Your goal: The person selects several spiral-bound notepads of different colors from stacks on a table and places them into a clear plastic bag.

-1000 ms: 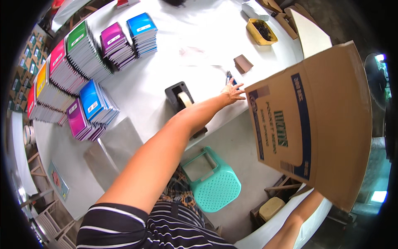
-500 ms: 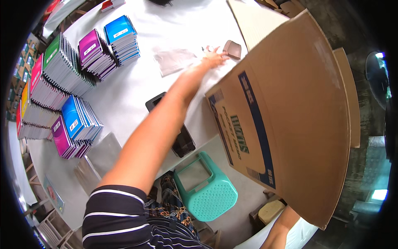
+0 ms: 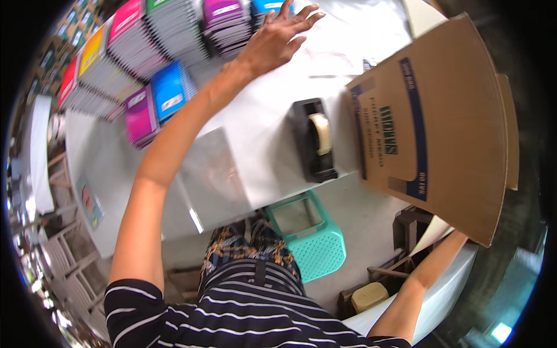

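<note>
My left hand [image 3: 277,39] is raised over the white-covered table with fingers spread and nothing in it. Just beyond it stand stacks of spiral notebooks, a purple stack [image 3: 226,26] and a blue one [image 3: 267,7]. A large brown cardboard box [image 3: 452,127] leans at the table's right edge. My right forearm [image 3: 415,284] reaches up to the box's lower edge, where the fingers are hidden behind the cardboard. Between my left arm and the box sits a black tape dispenser [image 3: 307,139] with a roll of tape. Clear plastic sleeves [image 3: 212,165] lie at the table's near edge.
More notebook stacks in green [image 3: 180,29], pink [image 3: 136,43], yellow [image 3: 110,66] and blue [image 3: 173,90] fill the left side. A turquoise plastic stool [image 3: 318,252] stands below the table edge. Dark wooden furniture [image 3: 406,229] is under the box.
My left hand has drawn back leftward from the small brown piece near the box to the notebook stacks. The view has shifted, and my arm no longer covers the tape dispenser.
</note>
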`<action>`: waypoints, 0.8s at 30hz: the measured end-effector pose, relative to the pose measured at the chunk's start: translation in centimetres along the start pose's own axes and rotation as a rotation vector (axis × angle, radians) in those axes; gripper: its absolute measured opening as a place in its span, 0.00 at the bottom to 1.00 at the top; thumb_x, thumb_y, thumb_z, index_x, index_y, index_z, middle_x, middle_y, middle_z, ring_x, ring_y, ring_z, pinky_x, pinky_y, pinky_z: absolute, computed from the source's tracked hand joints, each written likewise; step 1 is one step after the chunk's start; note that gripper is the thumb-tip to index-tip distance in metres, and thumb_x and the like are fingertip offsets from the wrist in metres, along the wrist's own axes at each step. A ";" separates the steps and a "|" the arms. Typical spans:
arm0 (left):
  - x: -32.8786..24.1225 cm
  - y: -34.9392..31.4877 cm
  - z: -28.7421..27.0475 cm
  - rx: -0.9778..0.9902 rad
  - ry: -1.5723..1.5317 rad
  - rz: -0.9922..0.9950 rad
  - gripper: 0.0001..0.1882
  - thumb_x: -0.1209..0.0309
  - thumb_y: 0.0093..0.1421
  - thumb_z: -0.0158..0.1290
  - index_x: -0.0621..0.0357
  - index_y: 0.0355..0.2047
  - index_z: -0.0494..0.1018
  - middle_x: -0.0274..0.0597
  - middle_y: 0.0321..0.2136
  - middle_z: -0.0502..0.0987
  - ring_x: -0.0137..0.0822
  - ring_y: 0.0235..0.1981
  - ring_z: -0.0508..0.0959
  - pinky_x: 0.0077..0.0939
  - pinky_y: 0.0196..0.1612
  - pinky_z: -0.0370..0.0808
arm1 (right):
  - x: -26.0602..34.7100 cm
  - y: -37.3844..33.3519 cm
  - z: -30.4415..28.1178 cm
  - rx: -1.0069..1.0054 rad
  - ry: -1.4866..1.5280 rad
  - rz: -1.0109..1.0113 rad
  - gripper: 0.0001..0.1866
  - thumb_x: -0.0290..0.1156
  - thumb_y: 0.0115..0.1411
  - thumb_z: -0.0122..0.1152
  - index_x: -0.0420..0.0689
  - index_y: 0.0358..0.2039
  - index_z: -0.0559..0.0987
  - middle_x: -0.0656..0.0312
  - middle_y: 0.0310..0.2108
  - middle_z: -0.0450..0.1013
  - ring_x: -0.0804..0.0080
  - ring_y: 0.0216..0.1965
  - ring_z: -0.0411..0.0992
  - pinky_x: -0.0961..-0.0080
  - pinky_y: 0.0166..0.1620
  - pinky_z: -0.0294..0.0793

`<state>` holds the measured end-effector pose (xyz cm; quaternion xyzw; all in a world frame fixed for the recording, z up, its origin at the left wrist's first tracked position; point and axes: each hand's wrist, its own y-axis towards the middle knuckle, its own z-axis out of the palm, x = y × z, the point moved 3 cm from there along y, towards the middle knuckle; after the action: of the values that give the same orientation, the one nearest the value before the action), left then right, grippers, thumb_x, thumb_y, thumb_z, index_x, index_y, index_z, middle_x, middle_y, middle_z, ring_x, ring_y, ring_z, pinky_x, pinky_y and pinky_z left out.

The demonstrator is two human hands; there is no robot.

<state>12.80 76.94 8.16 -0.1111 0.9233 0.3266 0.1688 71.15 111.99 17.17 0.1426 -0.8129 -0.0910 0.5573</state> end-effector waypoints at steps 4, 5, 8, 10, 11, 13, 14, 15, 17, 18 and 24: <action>-5.0 -14.0 -11.3 -0.075 0.221 -0.074 0.28 0.75 0.62 0.49 0.44 0.63 0.64 0.31 0.65 0.62 0.51 0.68 0.53 0.54 0.65 0.54 | -3.7 5.6 0.7 0.014 0.044 0.015 0.08 0.22 0.55 0.58 0.36 0.34 0.81 0.53 0.30 0.78 0.64 0.29 0.77 0.70 0.30 0.78; -4.9 -18.6 -12.5 -0.061 0.247 -0.176 0.27 0.75 0.62 0.50 0.45 0.63 0.65 0.31 0.65 0.62 0.51 0.69 0.53 0.55 0.65 0.53 | -4.3 6.9 0.7 0.014 0.052 0.015 0.08 0.22 0.55 0.58 0.36 0.34 0.81 0.53 0.30 0.78 0.64 0.29 0.77 0.70 0.30 0.78; -5.4 -31.6 -13.3 0.052 0.308 -0.465 0.26 0.71 0.63 0.50 0.44 0.63 0.65 0.31 0.65 0.62 0.51 0.69 0.52 0.58 0.66 0.50 | -5.2 9.6 0.2 0.002 0.086 -0.007 0.08 0.22 0.55 0.58 0.36 0.34 0.81 0.53 0.30 0.78 0.64 0.29 0.77 0.70 0.30 0.78; -6.6 -38.7 -11.8 0.186 0.328 -0.542 0.27 0.64 0.64 0.51 0.38 0.64 0.63 0.30 0.66 0.59 0.52 0.70 0.49 0.61 0.66 0.49 | -3.9 11.6 -1.8 -0.020 0.133 -0.060 0.08 0.22 0.55 0.57 0.36 0.34 0.81 0.53 0.30 0.78 0.64 0.29 0.77 0.70 0.30 0.78; -7.2 -41.0 -11.1 0.212 0.322 -0.534 0.27 0.61 0.63 0.51 0.35 0.64 0.63 0.29 0.67 0.58 0.52 0.70 0.48 0.63 0.66 0.48 | -1.6 12.7 -2.8 -0.044 0.142 -0.133 0.08 0.22 0.55 0.57 0.36 0.34 0.81 0.53 0.30 0.78 0.64 0.29 0.77 0.70 0.30 0.78; -8.8 -44.2 -10.6 0.329 0.366 -0.517 0.28 0.56 0.62 0.52 0.30 0.64 0.62 0.26 0.68 0.56 0.52 0.70 0.47 0.65 0.66 0.47 | 1.3 10.0 -2.7 -0.369 -0.244 -0.274 0.10 0.19 0.53 0.55 0.35 0.34 0.83 0.53 0.30 0.79 0.64 0.31 0.76 0.71 0.37 0.76; -8.7 -45.3 -10.0 0.309 0.328 -0.545 0.30 0.52 0.60 0.53 0.24 0.64 0.61 0.23 0.69 0.52 0.50 0.70 0.45 0.67 0.66 0.47 | 5.4 9.4 -5.9 -0.505 -0.290 -0.439 0.07 0.22 0.52 0.58 0.33 0.28 0.83 0.52 0.27 0.79 0.64 0.30 0.77 0.74 0.35 0.78; -8.9 -45.4 -9.9 0.334 0.336 -0.521 0.31 0.52 0.60 0.53 0.23 0.64 0.60 0.23 0.69 0.52 0.50 0.71 0.45 0.66 0.66 0.47 | 6.6 6.4 -6.1 -0.686 -0.224 -0.521 0.07 0.22 0.53 0.57 0.33 0.26 0.82 0.52 0.27 0.79 0.65 0.30 0.77 0.74 0.36 0.78; -8.7 -46.8 -10.4 0.353 0.358 -0.508 0.31 0.51 0.60 0.53 0.23 0.64 0.60 0.22 0.69 0.51 0.50 0.71 0.44 0.66 0.66 0.48 | 12.1 -2.4 -1.4 -0.890 -0.093 -0.715 0.08 0.24 0.56 0.57 0.32 0.25 0.80 0.53 0.27 0.79 0.66 0.30 0.77 0.74 0.36 0.78; -8.4 -47.4 -10.7 0.339 0.388 -0.474 0.32 0.50 0.60 0.52 0.24 0.65 0.58 0.24 0.70 0.50 0.50 0.71 0.42 0.65 0.66 0.48 | 16.1 -7.6 1.5 -0.930 -0.040 -0.838 0.09 0.25 0.57 0.57 0.32 0.26 0.79 0.53 0.28 0.78 0.67 0.29 0.77 0.74 0.36 0.78; -6.3 -45.3 -13.5 0.107 0.307 -0.577 0.32 0.54 0.64 0.49 0.37 0.67 0.55 0.36 0.70 0.49 0.51 0.71 0.43 0.60 0.67 0.46 | 27.8 -36.9 24.7 0.041 0.295 -0.619 0.09 0.27 0.63 0.55 0.33 0.34 0.78 0.55 0.37 0.76 0.66 0.39 0.76 0.72 0.44 0.78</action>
<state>29.62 34.37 -5.20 -0.4070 0.8842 0.1960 0.1189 43.57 67.66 21.38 0.4055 -0.6432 -0.2179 0.6119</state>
